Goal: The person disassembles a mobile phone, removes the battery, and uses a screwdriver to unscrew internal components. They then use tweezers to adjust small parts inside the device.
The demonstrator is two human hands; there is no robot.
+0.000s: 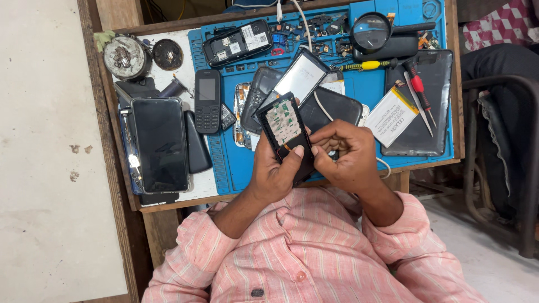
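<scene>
Closest in, a pink striped shirt fills the bottom of the view, both sleeves reaching forward. The left hand has its fingers wrapped tight around the lower part of an opened phone, back cover off, pale circuit board showing, tilted up over the near edge of the table. The right hand is curled in beside it, fingertips pinched at the phone's lower right edge; whether they hold something small, I can't tell. Just behind the hands lie dark phone shells and a screen panel. To the left, a keypad phone and a big black smartphone. To the right, a white battery on a dark tablet back, with a red screwdriver. Farthest off, on the blue mat, sit a round magnifier and another opened phone.
</scene>
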